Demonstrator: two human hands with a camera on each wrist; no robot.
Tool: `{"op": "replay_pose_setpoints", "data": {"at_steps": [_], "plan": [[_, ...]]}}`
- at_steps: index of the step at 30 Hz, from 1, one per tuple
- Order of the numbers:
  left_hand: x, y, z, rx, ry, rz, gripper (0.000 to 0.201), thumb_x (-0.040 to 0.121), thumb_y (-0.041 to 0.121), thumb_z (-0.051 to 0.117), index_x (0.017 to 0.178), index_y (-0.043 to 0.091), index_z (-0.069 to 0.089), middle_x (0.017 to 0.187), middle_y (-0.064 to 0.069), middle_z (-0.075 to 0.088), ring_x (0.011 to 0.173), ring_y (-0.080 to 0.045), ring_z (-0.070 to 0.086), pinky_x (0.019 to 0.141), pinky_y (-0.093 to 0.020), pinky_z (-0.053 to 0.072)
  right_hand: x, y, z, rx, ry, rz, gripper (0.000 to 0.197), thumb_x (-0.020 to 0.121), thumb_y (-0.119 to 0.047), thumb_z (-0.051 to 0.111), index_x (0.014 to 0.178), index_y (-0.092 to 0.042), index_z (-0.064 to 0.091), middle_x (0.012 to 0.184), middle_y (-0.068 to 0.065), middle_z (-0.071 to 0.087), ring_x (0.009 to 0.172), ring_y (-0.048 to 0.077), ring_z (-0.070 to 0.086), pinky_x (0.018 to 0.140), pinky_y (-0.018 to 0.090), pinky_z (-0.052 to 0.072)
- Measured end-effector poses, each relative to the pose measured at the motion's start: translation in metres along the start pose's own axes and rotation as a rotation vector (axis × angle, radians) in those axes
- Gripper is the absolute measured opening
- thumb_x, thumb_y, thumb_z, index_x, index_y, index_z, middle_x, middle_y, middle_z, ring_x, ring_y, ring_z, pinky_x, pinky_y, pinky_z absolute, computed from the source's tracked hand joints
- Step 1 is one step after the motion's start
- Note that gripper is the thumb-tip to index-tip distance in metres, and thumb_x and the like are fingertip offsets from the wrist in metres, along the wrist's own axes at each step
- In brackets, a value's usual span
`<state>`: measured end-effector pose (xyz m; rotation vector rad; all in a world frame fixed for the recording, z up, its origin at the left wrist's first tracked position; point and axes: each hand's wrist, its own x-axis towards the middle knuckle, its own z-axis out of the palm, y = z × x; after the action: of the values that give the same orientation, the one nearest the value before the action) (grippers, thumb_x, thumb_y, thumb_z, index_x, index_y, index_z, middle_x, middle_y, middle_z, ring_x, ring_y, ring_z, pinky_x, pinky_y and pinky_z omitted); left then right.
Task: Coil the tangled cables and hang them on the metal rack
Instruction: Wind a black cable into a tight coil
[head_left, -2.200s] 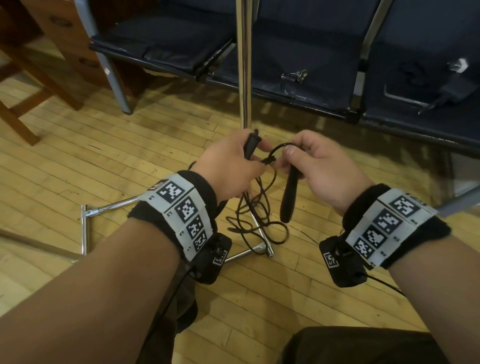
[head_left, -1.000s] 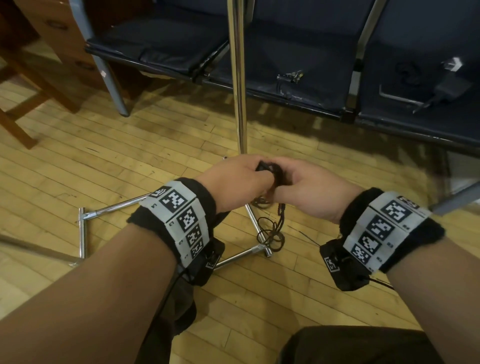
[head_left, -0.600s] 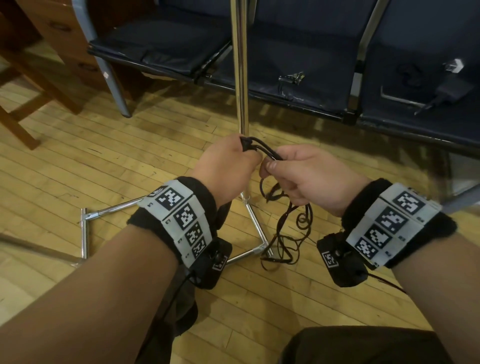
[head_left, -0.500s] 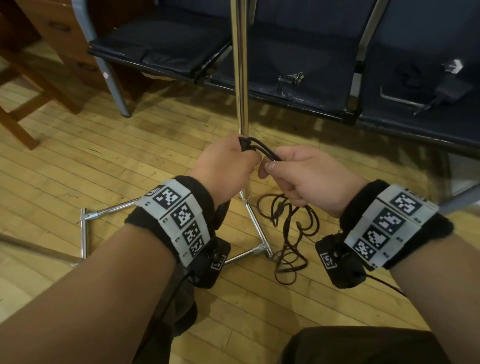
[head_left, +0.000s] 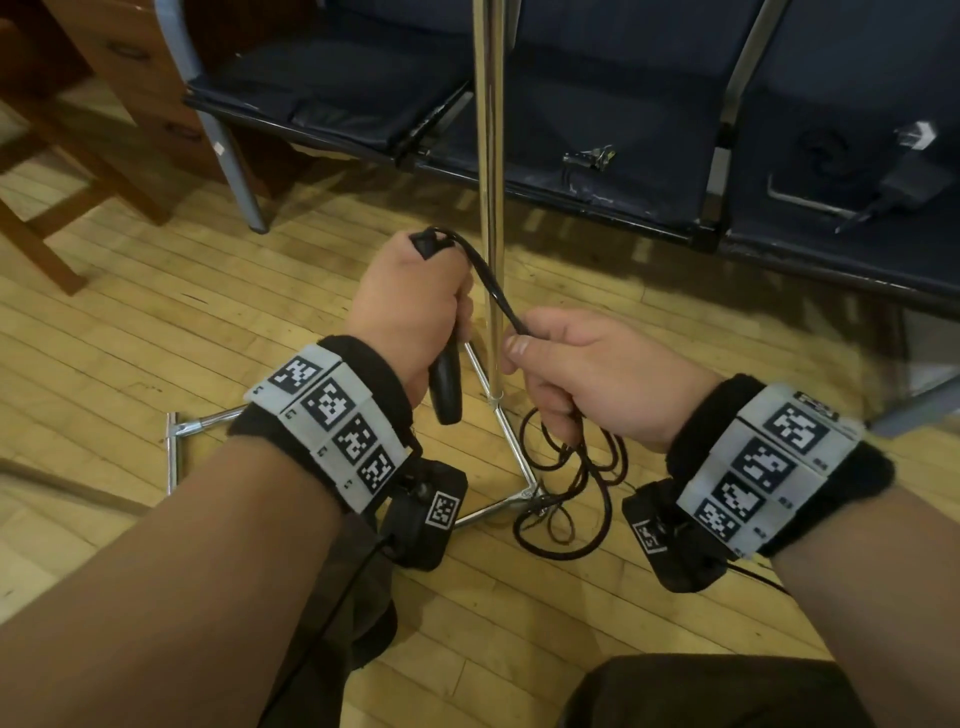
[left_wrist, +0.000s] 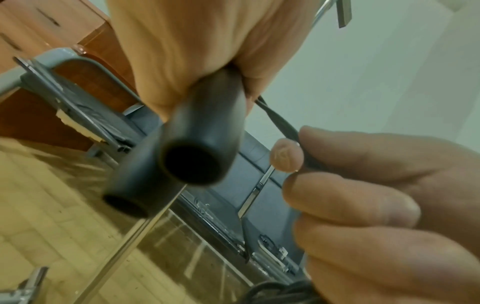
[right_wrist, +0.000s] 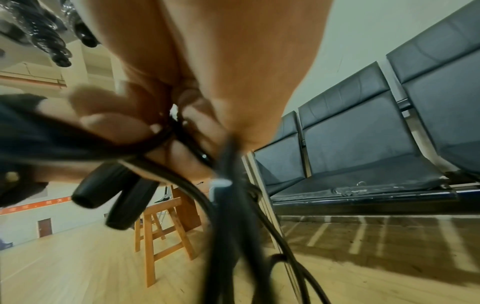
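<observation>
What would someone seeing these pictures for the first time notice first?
Probably the two hands at centre: the left hand grips two black handles, and the right hand pinches the black cord stretched between them. Tangled loops hang from the right hand to the wooden floor. Just behind stands the metal rack's pole.
</observation>
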<state>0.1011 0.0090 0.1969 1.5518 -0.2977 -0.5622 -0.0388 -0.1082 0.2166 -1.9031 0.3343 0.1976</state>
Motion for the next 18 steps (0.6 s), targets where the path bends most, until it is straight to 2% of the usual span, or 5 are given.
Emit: {"op": "replay_pose_setpoints", "data": {"at_steps": [6, 9, 12, 16, 18], "plan": [[0.001, 0.003, -0.004, -0.295, 0.085, 0.129, 0.007, 0.096, 0.011, 0.055, 0.1, 0.014, 0.061, 0.065, 0.005, 0.057, 0.058, -0.013, 0.054, 0.057, -0.033, 0.051, 0.008, 0.013, 0.0, -0.086, -0.073, 0.057, 0.02, 0.108, -0.026, 0.049, 0.11, -0.012, 0.063, 0.071, 0.0, 0.066, 0.083, 0.012, 0.075, 0.094, 0.039, 0.053], [0.007, 0.007, -0.016, -0.465, 0.166, 0.145, 0.002, 0.098, 0.012, 0.06, 0.098, 0.014, 0.06, 0.064, 0.006, 0.057, 0.056, -0.011, 0.055, 0.057, -0.033, 0.052, 0.01, 0.029, -0.002, -0.366, -0.119, 0.175, 0.016, 0.105, -0.033, 0.052, 0.099, -0.031, 0.066, 0.092, -0.008, 0.076, 0.093, 0.004, 0.069, 0.089, 0.032, 0.05], [0.019, 0.013, -0.033, -0.625, 0.295, 0.135, 0.007, 0.096, 0.011, 0.062, 0.094, 0.014, 0.056, 0.062, 0.005, 0.055, 0.053, -0.01, 0.054, 0.054, -0.032, 0.051, 0.009, 0.049, -0.006, -0.645, -0.219, 0.361, 0.015, 0.104, -0.032, 0.054, 0.113, -0.031, 0.066, 0.103, -0.009, 0.074, 0.097, 0.01, 0.066, 0.076, 0.026, 0.048], [0.019, 0.012, -0.037, -0.615, 0.244, 0.1, 0.006, 0.096, 0.013, 0.06, 0.102, 0.013, 0.057, 0.064, 0.006, 0.056, 0.055, -0.01, 0.054, 0.057, -0.032, 0.051, 0.006, 0.064, -0.013, -0.921, -0.219, 0.647, 0.057, 0.098, -0.056, 0.056, 0.147, -0.027, 0.048, 0.139, 0.001, 0.061, 0.122, 0.022, 0.055, 0.097, 0.036, 0.045], [0.011, 0.007, -0.027, -0.466, 0.13, 0.081, 0.01, 0.094, 0.016, 0.06, 0.103, 0.015, 0.06, 0.067, 0.007, 0.06, 0.059, -0.011, 0.057, 0.062, -0.033, 0.055, 0.005, 0.061, -0.017, -0.801, -0.09, 0.603, 0.084, 0.09, -0.061, 0.065, 0.16, -0.036, 0.026, 0.162, 0.001, 0.04, 0.144, 0.028, 0.04, 0.116, 0.049, 0.033]]}}
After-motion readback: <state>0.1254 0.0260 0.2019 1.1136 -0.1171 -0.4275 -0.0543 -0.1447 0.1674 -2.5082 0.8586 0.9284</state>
